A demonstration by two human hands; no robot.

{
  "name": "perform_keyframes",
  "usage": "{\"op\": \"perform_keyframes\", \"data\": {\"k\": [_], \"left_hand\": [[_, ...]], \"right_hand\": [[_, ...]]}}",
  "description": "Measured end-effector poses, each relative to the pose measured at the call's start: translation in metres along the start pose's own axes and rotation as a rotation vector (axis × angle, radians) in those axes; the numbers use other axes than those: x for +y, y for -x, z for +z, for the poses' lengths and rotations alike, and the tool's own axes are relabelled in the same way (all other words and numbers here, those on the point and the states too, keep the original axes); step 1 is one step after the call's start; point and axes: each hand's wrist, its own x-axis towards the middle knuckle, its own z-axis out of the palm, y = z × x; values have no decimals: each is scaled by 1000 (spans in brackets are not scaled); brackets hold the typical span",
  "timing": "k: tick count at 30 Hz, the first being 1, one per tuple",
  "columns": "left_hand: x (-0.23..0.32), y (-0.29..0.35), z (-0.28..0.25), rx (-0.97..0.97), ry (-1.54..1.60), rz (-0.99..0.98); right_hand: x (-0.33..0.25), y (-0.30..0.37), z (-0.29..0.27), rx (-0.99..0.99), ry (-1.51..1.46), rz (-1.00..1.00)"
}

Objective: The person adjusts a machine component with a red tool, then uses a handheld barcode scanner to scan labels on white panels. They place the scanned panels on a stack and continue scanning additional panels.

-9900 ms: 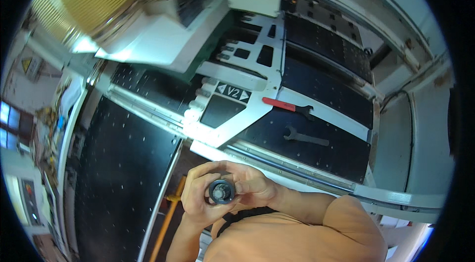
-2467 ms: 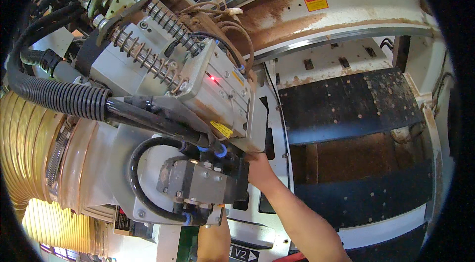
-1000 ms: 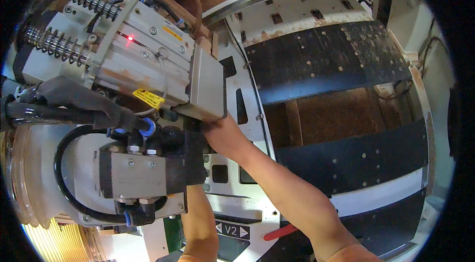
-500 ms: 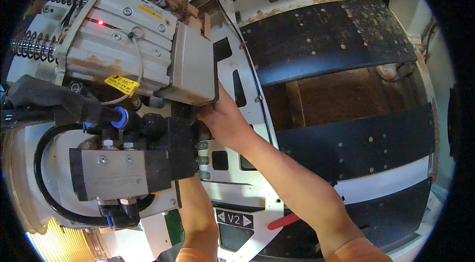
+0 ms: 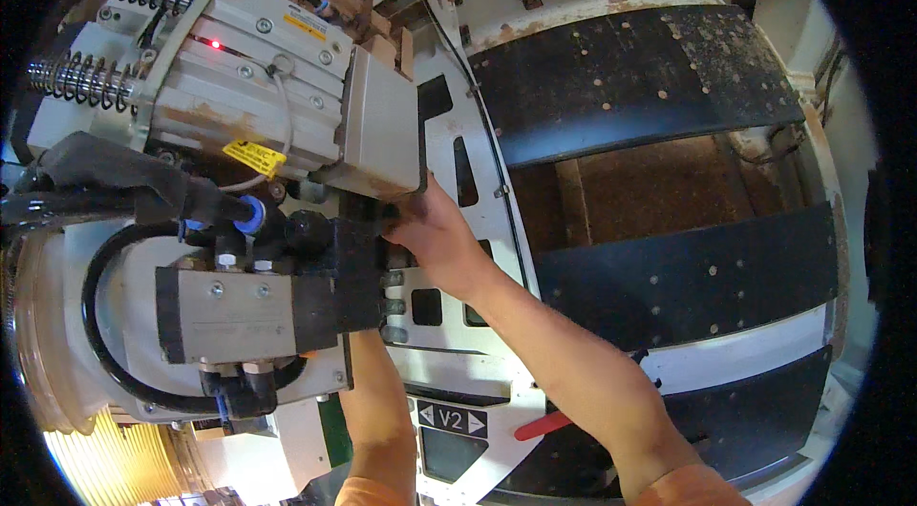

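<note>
My right hand (image 5: 432, 231) reaches in between a grey metal housing (image 5: 382, 124) and a black-and-grey valve block (image 5: 239, 315) with hoses. Its fingers go in behind the dark end of that block, so their grip is hidden. From the lower edge my left forearm (image 5: 377, 411) rises and passes under the valve block, which covers the whole left hand. Black air hoses with a blue ring fitting (image 5: 250, 214) run into the top of the block. A yellow tag (image 5: 254, 158) hangs on the grey housing's side.
Coil springs on rods (image 5: 81, 84) stick out at the upper left. A white slotted frame plate (image 5: 458, 172) stands behind my right hand. Black bolted panels (image 5: 630, 76) lie to the right, with a brown recess between them. A red handle (image 5: 542, 426) sits by my right forearm.
The grey housing and valve block appear slightly further right, the block also a little higher. My right hand stays at nearly the same spot, and the left forearm has barely shifted.
</note>
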Motion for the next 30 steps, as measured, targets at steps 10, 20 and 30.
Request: {"op": "perform_keyframes", "data": {"k": [10, 20, 30], "left_hand": [[3, -2, -3, 20, -4, -28], [-14, -18, -13, -2, -59, -87], [67, 177, -127, -332, 251, -203]], "right_hand": [[-1, -27, -2, -110, 607, -180], [20, 15, -7, 299, 48, 82], [-46, 168, 13, -4, 614, -12]]}}
